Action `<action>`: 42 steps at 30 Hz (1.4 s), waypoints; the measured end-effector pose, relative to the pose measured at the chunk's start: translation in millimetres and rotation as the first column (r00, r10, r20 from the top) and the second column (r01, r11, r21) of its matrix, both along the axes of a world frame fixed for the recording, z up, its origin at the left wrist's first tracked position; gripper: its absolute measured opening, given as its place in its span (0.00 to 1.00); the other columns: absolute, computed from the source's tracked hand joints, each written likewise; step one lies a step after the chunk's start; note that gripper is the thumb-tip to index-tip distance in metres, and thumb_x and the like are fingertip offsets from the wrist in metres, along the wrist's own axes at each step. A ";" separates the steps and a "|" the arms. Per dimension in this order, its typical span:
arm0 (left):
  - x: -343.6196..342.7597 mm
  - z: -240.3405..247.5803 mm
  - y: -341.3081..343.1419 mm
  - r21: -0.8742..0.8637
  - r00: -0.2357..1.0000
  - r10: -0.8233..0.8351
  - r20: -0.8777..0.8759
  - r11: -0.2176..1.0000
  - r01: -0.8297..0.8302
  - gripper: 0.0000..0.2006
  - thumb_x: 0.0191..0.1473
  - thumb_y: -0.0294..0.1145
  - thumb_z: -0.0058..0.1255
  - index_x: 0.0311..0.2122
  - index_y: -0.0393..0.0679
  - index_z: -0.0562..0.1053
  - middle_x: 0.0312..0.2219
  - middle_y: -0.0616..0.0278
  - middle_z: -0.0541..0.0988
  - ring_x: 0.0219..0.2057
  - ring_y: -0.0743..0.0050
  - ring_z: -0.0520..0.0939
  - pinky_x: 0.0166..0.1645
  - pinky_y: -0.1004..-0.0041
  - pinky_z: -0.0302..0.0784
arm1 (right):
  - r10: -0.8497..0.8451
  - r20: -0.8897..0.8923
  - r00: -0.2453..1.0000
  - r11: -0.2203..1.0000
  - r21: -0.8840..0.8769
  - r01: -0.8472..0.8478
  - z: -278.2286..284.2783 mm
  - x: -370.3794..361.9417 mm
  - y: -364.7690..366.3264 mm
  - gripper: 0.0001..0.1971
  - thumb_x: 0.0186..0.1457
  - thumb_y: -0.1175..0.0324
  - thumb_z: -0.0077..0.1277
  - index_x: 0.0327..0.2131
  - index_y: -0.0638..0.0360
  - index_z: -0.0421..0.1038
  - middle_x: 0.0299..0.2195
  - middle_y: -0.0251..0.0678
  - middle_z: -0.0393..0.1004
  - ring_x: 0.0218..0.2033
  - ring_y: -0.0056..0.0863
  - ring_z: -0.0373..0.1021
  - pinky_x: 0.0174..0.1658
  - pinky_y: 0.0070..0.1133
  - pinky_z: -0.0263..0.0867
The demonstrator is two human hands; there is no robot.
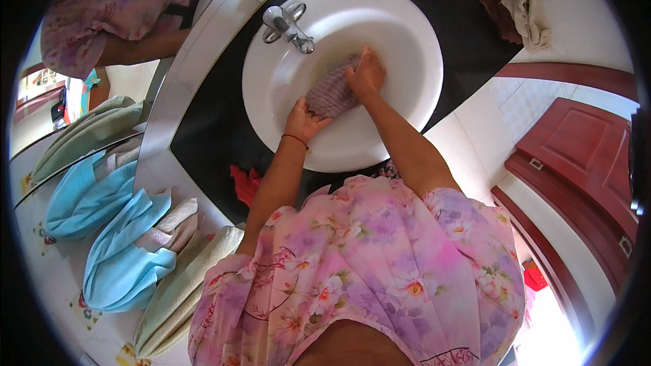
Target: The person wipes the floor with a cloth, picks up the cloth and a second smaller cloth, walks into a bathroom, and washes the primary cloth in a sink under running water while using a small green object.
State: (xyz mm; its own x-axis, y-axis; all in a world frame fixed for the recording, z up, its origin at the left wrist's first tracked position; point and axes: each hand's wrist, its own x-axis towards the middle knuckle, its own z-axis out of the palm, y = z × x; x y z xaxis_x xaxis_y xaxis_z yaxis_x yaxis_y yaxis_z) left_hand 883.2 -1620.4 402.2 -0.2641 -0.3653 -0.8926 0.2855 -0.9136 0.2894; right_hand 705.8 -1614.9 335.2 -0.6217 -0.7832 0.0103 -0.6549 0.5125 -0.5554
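A wet-looking, greyish-purple striped cloth (331,93) is bunched in the white oval sink (271,129), stretched between my two hands. At its lower left end, my left hand (305,120) is closed on the edge, with a thin red band around the wrist. The upper right end is gripped by my right hand (367,73), closed with the thumb over the fabric. Some fingers of both hands are hidden behind the cloth. Above the cloth, at the basin's upper left, stands a chrome faucet (288,29). No running stream shows from its spout.
Black countertop (210,115) surrounds the sink, with a red cloth (245,184) by my left forearm. Dark and cream cloths (527,17) lie at the far right corner. Blue towels (129,257) hang at left, beside a mirror (129,20). A red-brown door (576,149) stands at right.
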 end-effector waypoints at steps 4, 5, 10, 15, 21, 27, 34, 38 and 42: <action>-6.4 -8.0 6.8 0.038 0.998 0.025 -0.059 0.999 -0.023 0.27 0.57 0.51 0.29 0.56 0.44 0.57 0.54 0.56 0.60 0.56 0.54 0.60 0.55 0.44 0.54 | 0.080 0.377 0.923 0.990 0.081 -0.119 10.6 22.5 -5.0 0.32 0.43 0.50 0.49 0.50 0.55 0.58 0.42 0.47 0.69 0.43 0.43 0.66 0.43 0.35 0.63; -22.1 -2.1 4.8 0.037 0.999 0.012 -0.044 0.999 -0.010 0.27 0.57 0.52 0.28 0.56 0.45 0.56 0.56 0.55 0.58 0.57 0.54 0.59 0.57 0.45 0.51 | 0.149 0.490 0.859 0.974 0.079 -0.214 6.4 26.0 -3.9 0.30 0.42 0.48 0.50 0.47 0.55 0.62 0.39 0.47 0.70 0.41 0.44 0.67 0.43 0.36 0.63; 37.8 -118.0 -11.3 -0.324 0.843 -0.054 -0.535 0.935 -0.146 0.26 0.55 0.52 0.31 0.54 0.46 0.60 0.53 0.57 0.62 0.56 0.55 0.60 0.57 0.46 0.51 | 0.574 0.428 0.698 0.819 -0.282 -0.500 77.9 104.8 10.1 0.16 0.44 0.49 0.50 0.31 0.49 0.72 0.28 0.43 0.74 0.33 0.43 0.71 0.37 0.34 0.65; 27.9 -84.8 -20.8 -0.467 0.778 -0.199 -0.596 0.874 -0.134 0.24 0.55 0.51 0.33 0.51 0.46 0.63 0.51 0.58 0.66 0.55 0.58 0.62 0.56 0.50 0.56 | 0.643 0.494 0.586 0.756 -0.286 -0.589 94.7 97.9 30.3 0.14 0.47 0.52 0.48 0.30 0.51 0.71 0.28 0.42 0.74 0.28 0.44 0.71 0.33 0.34 0.66; -2.6 -34.2 -12.4 -0.348 0.958 -0.199 -0.207 0.930 0.118 0.18 0.57 0.40 0.36 0.50 0.44 0.64 0.48 0.58 0.68 0.49 0.61 0.69 0.51 0.58 0.68 | 0.336 0.312 0.889 0.940 -0.051 -0.337 62.7 42.2 -7.0 0.16 0.48 0.51 0.47 0.31 0.53 0.71 0.29 0.42 0.74 0.31 0.43 0.71 0.35 0.34 0.66; 13.1 6.5 -0.1 -0.095 0.999 -0.037 0.012 0.995 0.038 0.21 0.55 0.35 0.42 0.54 0.45 0.60 0.48 0.55 0.68 0.49 0.63 0.71 0.51 0.65 0.67 | 0.148 0.199 0.969 0.964 -0.246 -0.097 38.1 -36.7 10.4 0.23 0.48 0.54 0.49 0.47 0.52 0.64 0.44 0.42 0.69 0.44 0.42 0.66 0.46 0.34 0.61; 7.5 -17.1 -2.8 -0.348 0.352 -0.130 0.927 0.048 0.936 0.28 0.47 0.35 0.51 0.55 0.45 0.59 0.52 0.48 0.63 0.52 0.54 0.67 0.53 0.53 0.62 | 0.251 -0.158 0.955 0.909 -0.300 -0.288 64.1 -56.1 77.6 0.21 0.47 0.65 0.50 0.47 0.58 0.63 0.49 0.41 0.65 0.49 0.38 0.62 0.52 0.35 0.56; -23.6 -8.6 2.6 0.177 -0.122 0.206 0.971 -0.279 0.944 0.30 0.40 0.39 0.57 0.51 0.45 0.63 0.54 0.52 0.61 0.55 0.53 0.61 0.56 0.54 0.57 | 0.413 -0.170 0.895 0.870 -0.216 -0.443 84.9 -45.0 110.9 0.14 0.44 0.69 0.51 0.38 0.58 0.69 0.44 0.40 0.68 0.47 0.35 0.64 0.52 0.34 0.56; -4.8 -34.4 -10.9 0.241 -0.174 0.249 0.953 -0.273 0.931 0.26 0.40 0.39 0.57 0.47 0.46 0.65 0.50 0.56 0.65 0.55 0.55 0.60 0.57 0.55 0.55 | 0.390 -0.199 0.899 0.882 -0.199 -0.427 90.6 -40.4 140.2 0.08 0.43 0.71 0.51 0.31 0.57 0.72 0.38 0.36 0.72 0.42 0.30 0.67 0.52 0.34 0.55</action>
